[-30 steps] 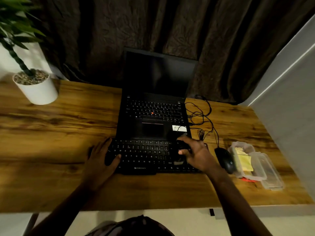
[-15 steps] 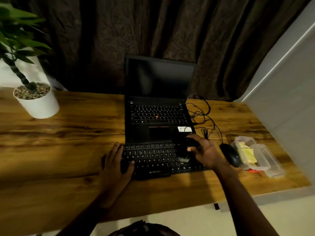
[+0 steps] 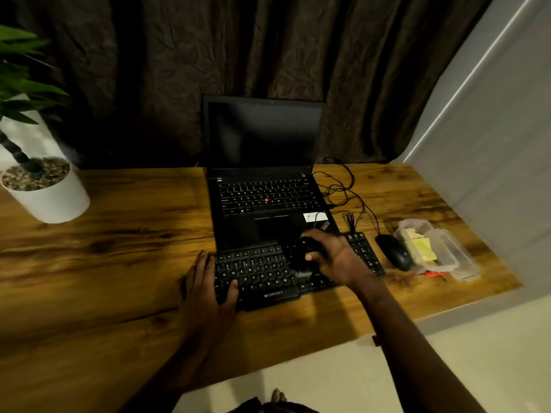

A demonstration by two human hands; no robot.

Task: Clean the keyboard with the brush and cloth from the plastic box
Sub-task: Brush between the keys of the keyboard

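- keyboard (image 3: 259, 269): long axis L-R, R end slightly farther away.
- R hand (image 3: 337, 257) grips brush (image 3: 304, 263), bristles down on keys.
- L hand (image 3: 205, 290) flat, fingers straight, on L end.

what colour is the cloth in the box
Yellow: the cloth in the clear box, best in the head view.

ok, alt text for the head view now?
A person's right hand grips a dark brush over a black keyboard; left hand rests on its left end. Open laptop behind, mouse and clear plastic box to the right, all on a wooden desk.
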